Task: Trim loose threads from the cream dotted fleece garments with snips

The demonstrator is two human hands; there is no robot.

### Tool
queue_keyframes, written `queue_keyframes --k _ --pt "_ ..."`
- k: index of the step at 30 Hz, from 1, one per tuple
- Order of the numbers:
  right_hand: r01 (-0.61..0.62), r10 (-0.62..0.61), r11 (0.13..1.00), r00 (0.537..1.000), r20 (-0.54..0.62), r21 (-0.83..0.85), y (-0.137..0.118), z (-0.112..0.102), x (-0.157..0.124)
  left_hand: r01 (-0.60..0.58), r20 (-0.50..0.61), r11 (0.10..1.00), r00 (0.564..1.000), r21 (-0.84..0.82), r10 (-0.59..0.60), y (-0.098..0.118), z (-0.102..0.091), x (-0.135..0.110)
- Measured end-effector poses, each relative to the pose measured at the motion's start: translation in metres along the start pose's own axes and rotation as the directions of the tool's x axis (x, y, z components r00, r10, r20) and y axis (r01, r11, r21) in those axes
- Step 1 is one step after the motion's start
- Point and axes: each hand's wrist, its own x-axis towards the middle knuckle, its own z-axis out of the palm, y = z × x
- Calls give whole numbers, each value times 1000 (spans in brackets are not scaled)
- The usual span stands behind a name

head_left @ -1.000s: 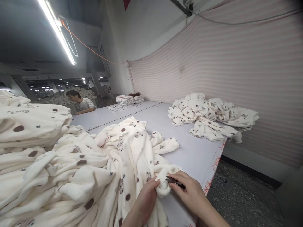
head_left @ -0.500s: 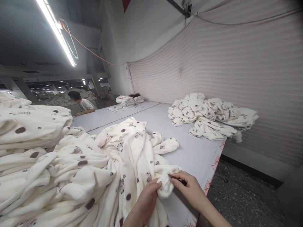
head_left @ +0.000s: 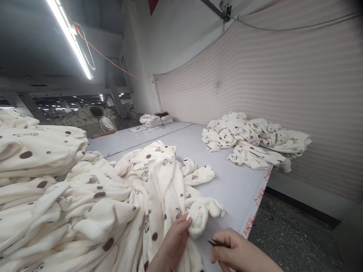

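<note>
My left hand [head_left: 176,238] pinches the rolled, fuzzy white cuff [head_left: 198,220] of a cream fleece garment [head_left: 159,177] printed with brown dots and small animal figures. The cuff's opening faces up toward me. To its lower right, my right hand [head_left: 235,251] is closed around dark thread snips [head_left: 217,243], whose pointed tips face left, apart from the cloth. The hand hides most of their handle. The rest of the garment lies spread across the table to the left.
A high heap of the same fleece [head_left: 42,151] fills the left. Another pile [head_left: 249,136] lies at the table's [head_left: 181,138] right edge by a striped cloth curtain [head_left: 269,71]. White stacks [head_left: 151,121] stand at the back. A person [head_left: 104,122] is beyond the far left edge.
My right hand has drawn the snips away from the cuff, down and to the right. The left hand still holds the cuff, which now shows its round opening.
</note>
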Motion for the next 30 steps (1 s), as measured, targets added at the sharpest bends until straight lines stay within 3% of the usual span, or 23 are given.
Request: queue_keyframes --k 2,4,6,8,10,12,14,16,17,19,22,24,26,28,30 --pt "53 -68 993 988 -138 -108 3 -2 -2 -2 5 1000 1000 -6 2 -1 1 1" --pt "123 -212 954 922 -323 -275 5 -1 6 -2 8 1000 1000 -18 2 -3 3 1" --pt "148 -323 894 866 -381 -423 7 3 16 -1 -3 1000 1000 -25 1 -4 5 1" --pt "188 -391 860 840 -376 -474 11 7 23 -2 -26 1000 1000 -23 1 -4 6 0" --pt "230 -357 905 867 -348 -357 16 9 21 -12 -42 1000 999 -11 11 -4 4 -2" --pt "209 -223 974 943 -247 -82 21 5 9 -19 -51 1000 998 8 19 -4 2 -3" --pt "112 -103 981 993 -65 159 23 -3 -7 -6 -68 999 998 35 8 -3 0 -3" --pt "13 -22 977 999 38 212 21 -11 -19 27 -89 997 996 72 -20 -3 1 -3" --pt "1 -2 983 1000 6 183 19 -14 -21 39 -98 995 995 92 -30 -3 3 -3" --pt "47 -29 995 980 -197 88 14 -17 -14 49 -102 991 994 128 -36 -3 9 -3" --pt "195 -193 980 839 -509 -52 11 -15 14 46 -61 983 997 177 -36 -4 19 -2" --pt "244 -270 962 805 -528 -120 13 -11 32 8 -77 965 997 260 12 -6 21 -2" --pt "262 -331 943 811 -482 -205 17 -8 40 -84 -174 874 966 479 189 -8 19 -2" --pt "252 -375 915 820 -433 -314 20 -7 37 -149 -229 663 865 733 447 -9 13 -2" --pt "222 -383 896 825 -415 -384 25 -12 27 -179 -180 471 763 864 621 -9 8 -2"
